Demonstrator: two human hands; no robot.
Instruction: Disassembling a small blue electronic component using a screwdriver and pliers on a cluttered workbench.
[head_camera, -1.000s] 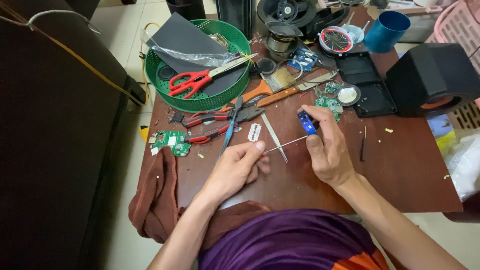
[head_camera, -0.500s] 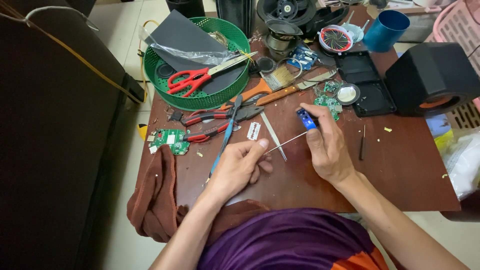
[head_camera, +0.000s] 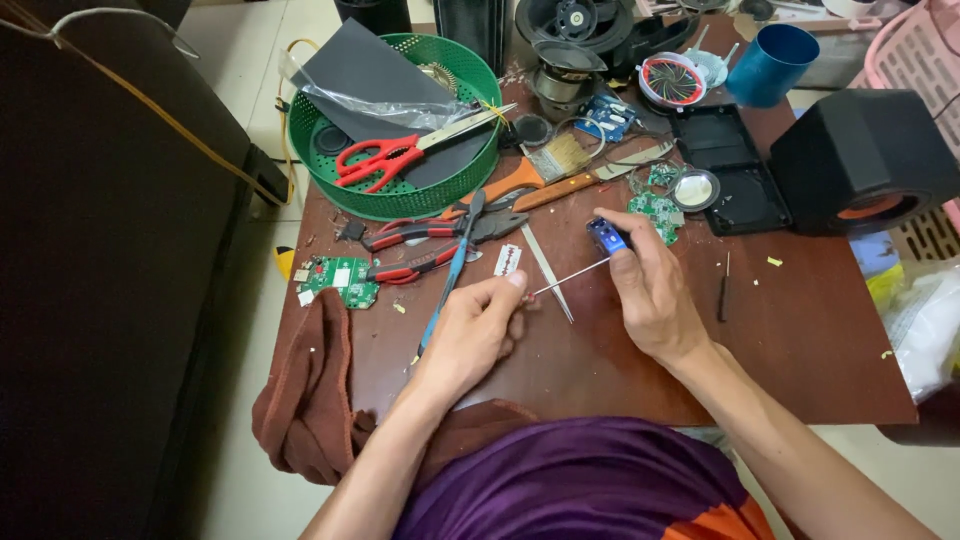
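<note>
While pinched at both ends above the brown table (head_camera: 800, 340), small screwdriver (head_camera: 575, 275) probably light, stiff, thin; best gripped by blue handle; long axis slanting, tip lower-left toward left hand (head_camera: 475, 335), fingers closed on tip; right hand (head_camera: 650, 295) clenched round handle; pliers (head_camera: 430, 232) nearby.

clear plastic bag (head_camera: 385, 98) in green basket (head_camera: 310, 150)
</note>
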